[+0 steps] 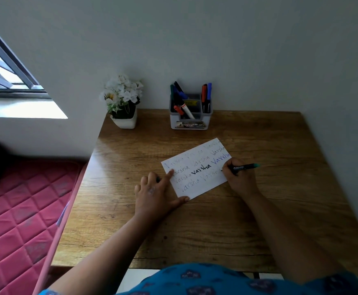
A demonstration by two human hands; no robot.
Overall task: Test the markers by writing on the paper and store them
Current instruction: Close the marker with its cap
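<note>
Your brown wooden table [195,226] carries a white sheet of paper [197,177] covered in handwritten words. At the back edge, a grey plastic pen holder [190,118] contains red, blue, green and black markers, beside a white pot of white flowers [123,103]. Your left hand [156,192] presses the paper's left edge with straight fingers. Your right hand [239,177] grips a black marker with a green end [246,166], tip on the paper.
</note>
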